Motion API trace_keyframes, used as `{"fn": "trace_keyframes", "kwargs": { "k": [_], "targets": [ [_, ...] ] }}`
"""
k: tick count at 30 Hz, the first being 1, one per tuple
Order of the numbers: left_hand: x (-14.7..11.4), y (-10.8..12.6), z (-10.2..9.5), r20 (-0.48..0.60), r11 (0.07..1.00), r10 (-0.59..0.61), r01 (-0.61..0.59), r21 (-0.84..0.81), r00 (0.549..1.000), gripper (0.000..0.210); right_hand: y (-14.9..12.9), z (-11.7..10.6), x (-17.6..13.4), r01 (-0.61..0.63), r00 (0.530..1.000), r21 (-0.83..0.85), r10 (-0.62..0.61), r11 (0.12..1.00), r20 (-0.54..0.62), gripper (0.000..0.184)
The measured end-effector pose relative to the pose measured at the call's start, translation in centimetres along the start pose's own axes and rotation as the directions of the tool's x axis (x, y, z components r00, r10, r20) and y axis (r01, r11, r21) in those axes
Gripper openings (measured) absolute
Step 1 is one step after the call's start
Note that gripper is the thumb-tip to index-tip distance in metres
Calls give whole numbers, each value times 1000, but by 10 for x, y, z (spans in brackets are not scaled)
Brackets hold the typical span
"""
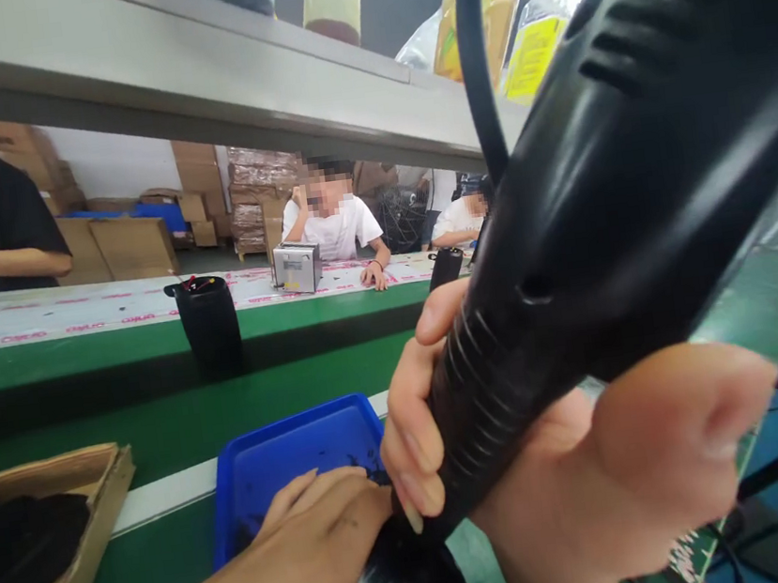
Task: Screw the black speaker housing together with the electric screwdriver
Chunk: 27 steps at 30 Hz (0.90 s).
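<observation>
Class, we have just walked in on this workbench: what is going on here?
A person grips a large black power tool in the right hand, held close to the camera. The left hand rests at the edge of a blue tray, pressing on something dark below. A cardboard box sits to the left. Other people sit across the green conveyor.

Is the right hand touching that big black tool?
Touching. The head view shows the right hand wrapped around the ribbed handle of the black tool, fingers curled over one side and the thumb across the other.
</observation>
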<state>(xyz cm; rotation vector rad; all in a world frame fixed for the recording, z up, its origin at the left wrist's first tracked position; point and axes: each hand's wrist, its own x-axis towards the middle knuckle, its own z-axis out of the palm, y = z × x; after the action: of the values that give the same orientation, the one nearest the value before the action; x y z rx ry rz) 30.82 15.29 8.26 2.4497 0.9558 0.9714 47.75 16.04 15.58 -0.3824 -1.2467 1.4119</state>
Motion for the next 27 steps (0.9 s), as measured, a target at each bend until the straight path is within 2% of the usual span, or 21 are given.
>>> {"fn": "trace_keyframes", "kwargs": {
  "k": [5,9,13,16,20,24,27],
  "targets": [
    [2,-4,-7,102,1000,6,-9,28,995,39,5,-1,2,9,1000,-21,-8,1000,6,65],
    [0,-7,-1,79,999,-1,-2,45,997,38,7,1,3,-4,999,5,4,1000,32,63],
    [-1,-7,5,96,995,-97,98,-3,991,30,10,3,2,-31,998,4,30,1000,54,64],
    [4,-4,1,139,974,-201,212,-73,970,24,13,4,3,27,999,-41,-25,999,38,65],
    [14,3,-8,144,949,-263,282,-137,954,21,16,8,6,41,999,-45,-40,998,30,67],
    [29,18,-15,179,924,-260,299,-240,949,36,14,8,6,34,998,-30,-32,999,58,69],
    [38,30,-18,191,897,-281,328,-296,941,39,13,4,4,9,997,-23,-8,1000,75,71]
  ]
}}
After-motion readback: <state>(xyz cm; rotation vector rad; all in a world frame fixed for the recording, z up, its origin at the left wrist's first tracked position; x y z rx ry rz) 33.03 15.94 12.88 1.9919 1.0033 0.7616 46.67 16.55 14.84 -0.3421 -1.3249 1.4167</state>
